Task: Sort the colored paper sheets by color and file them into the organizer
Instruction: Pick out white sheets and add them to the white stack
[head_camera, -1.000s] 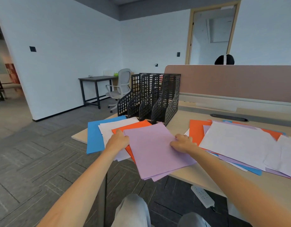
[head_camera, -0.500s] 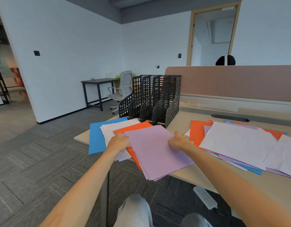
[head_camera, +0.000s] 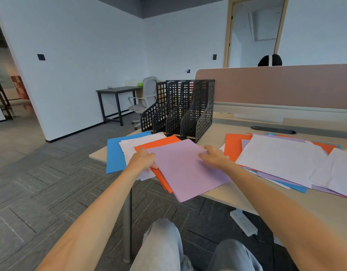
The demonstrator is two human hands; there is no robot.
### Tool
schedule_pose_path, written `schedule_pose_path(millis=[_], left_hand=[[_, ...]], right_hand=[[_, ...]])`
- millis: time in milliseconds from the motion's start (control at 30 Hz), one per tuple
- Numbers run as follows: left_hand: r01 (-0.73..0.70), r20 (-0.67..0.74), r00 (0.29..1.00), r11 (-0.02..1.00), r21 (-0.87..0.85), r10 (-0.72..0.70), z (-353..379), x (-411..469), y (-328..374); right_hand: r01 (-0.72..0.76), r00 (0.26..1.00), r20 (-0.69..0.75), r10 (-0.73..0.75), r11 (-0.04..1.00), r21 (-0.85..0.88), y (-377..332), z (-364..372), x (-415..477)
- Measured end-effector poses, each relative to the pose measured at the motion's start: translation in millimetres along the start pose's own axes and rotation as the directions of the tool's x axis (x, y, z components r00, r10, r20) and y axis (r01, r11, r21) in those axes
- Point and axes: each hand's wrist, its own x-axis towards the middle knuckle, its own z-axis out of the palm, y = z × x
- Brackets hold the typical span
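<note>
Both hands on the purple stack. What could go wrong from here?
1. The purple stack overhangs the desk edge; loosening either hand could let sheets slide to the floor.
2. The left hand grips where purple meets the orange sheets underneath, so orange ones may lift along and get misfiled in the organizer.

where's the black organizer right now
In the head view the black organizer stands on the desk left of centre, just behind the orange sheets and purple sheets, by the divider.
</note>
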Motion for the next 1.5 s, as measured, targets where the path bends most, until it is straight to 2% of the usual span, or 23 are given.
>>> schedule_pose_path(millis=[67, 133, 233, 300, 467, 633, 733, 800, 933, 1067, 1200, 1333, 1500], left_hand=[[-0.019, -0.020, 1.000, 0.999, 0.030, 0.020, 0.2, -3.9, 1.1], [-0.050, -0.065, 0.996, 0.987, 0.156, 0.061, 1.8, -8.3, 4.4], [-0.118, -0.139, 0.974, 0.921, 0.370, 0.180, 10.6, -14.8, 21.3], [-0.180, -0.137, 0.957, 0.894, 0.410, 0.255, 25.5, -12.5, 40.0], [-0.398, 0.033, 0.916, 0.899, 0.181, 0.399, 93.9, -10.4, 98.1], [-0.548, 0.157, 0.827, 0.836, 0.016, 0.540, 184.6, -6.3, 173.1], [-0.512, 0.270, 0.827, 0.859, 0.004, 0.492, 232.1, 0.7, 211.2], [-0.518, 0.302, 0.828, 0.850, 0.094, 0.472, 259.2, 8.4, 227.7], [-0.528, 0.255, 0.848, 0.788, 0.316, 0.465, 293.5, 20.7, 234.7], [-0.521, 0.274, 0.852, 0.776, 0.356, 0.446, 312.5, 33.8, 230.0], [-0.448, 0.227, 0.893, 0.813, 0.371, 0.389, 311.4, 40.0, 227.2], [-0.421, 0.138, 0.906, 0.818, 0.392, 0.400, 308.6, 41.9, 226.5], [-0.408, 0.109, 0.912, 0.838, 0.364, 0.396, 300.2, 38.8, 226.3]], right_hand=[[0.011, 1.000, 0.007, -0.011, 1.000, 0.001, 2.4, -0.8, -0.8], [0.016, 1.000, -0.014, -0.016, 1.000, 0.004, 6.0, -2.1, -1.0], [0.065, 0.992, -0.110, -0.057, 0.995, 0.078, 16.1, -9.6, -2.0], [0.127, 0.977, -0.187, -0.099, 0.981, 0.146, 27.9, -18.6, -5.1], [0.121, 0.943, -0.334, -0.016, 0.948, 0.294, 77.5, -48.4, -17.9], [0.039, 0.888, -0.451, 0.089, 0.963, 0.268, 148.3, -85.8, -25.5], [-0.046, 0.863, -0.479, 0.164, 0.967, 0.249, 189.1, -106.9, -29.0], [-0.108, 0.847, -0.488, 0.211, 0.967, 0.230, 214.1, -119.3, -29.1], [-0.187, 0.873, -0.452, 0.183, 0.982, 0.036, 250.3, -133.6, -29.3], [-0.233, 0.922, -0.348, 0.172, 0.962, -0.141, 269.5, -137.9, -26.5], [-0.315, 0.914, -0.331, 0.235, 0.925, -0.212, 271.1, -141.6, -26.4], [-0.500, 0.850, -0.299, 0.434, 0.842, -0.203, 271.9, -144.5, -27.0], [-0.485, 0.837, -0.330, 0.436, 0.871, -0.078, 268.0, -145.4, -30.3]])
